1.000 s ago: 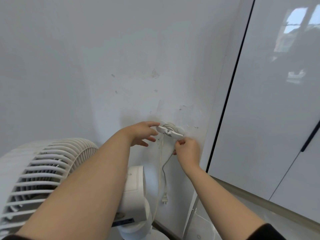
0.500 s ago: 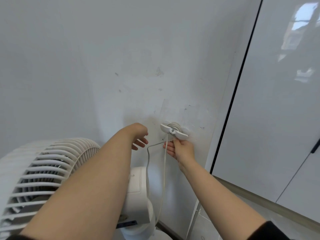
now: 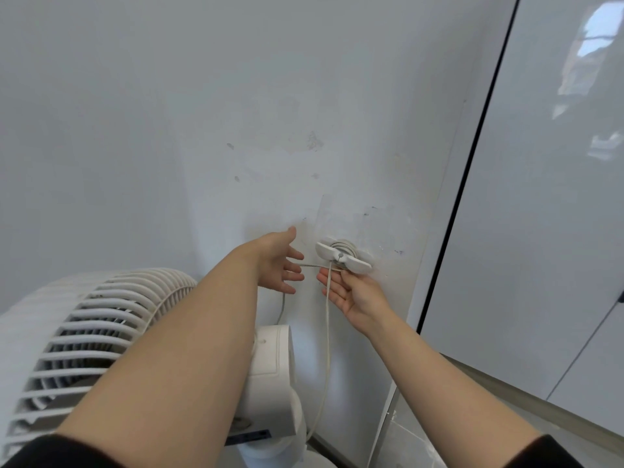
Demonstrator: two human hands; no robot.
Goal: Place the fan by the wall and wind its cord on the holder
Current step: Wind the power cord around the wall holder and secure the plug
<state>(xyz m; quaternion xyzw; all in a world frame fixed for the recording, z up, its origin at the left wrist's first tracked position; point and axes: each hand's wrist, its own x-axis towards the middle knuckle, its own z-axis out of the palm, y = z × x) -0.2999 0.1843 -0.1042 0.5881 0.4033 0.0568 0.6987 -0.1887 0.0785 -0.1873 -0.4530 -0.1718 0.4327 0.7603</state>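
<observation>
Left hand: I see it spread, the cord crossing its fingers.
Right hand: fingers straight, palm up.
Holder: just above my right hand, cord partly wound.
Fan: below my left hand.

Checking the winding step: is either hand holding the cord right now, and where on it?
Nothing is gripped. The cord runs from the holder across the straight fingers of the left hand; the right hand is open under the holder.
</observation>
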